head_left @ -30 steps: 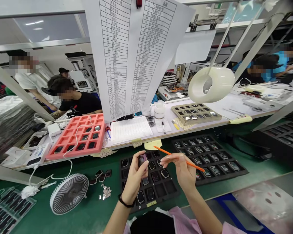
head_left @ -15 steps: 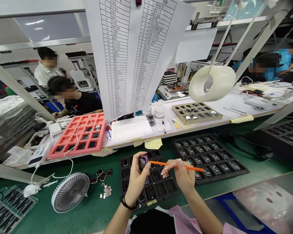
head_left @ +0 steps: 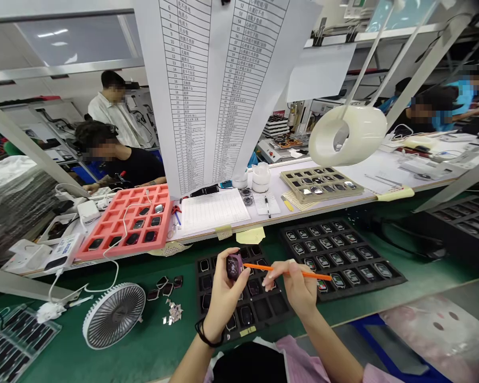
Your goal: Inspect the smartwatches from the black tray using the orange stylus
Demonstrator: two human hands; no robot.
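Head view is showing you working just above the black tray [head_left: 280,305]. Your left hand [head_left: 222,300] is gripping a small purple watch [head_left: 234,266] between thumb and fingers, holding it over the tray's far end. Your right hand [head_left: 298,287] is pinching an orange stick [head_left: 291,274], with its tip meeting the watch's side. Left of the tray, a white fan [head_left: 114,315] is lying flat, and right of it a second tray [head_left: 391,277] is sitting, filled with watches.

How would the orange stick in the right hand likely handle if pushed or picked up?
Held straight by fingertips of the right hand, the orange stick is probably stiff and light. Slim and seemingly round, it may roll on the green mat.
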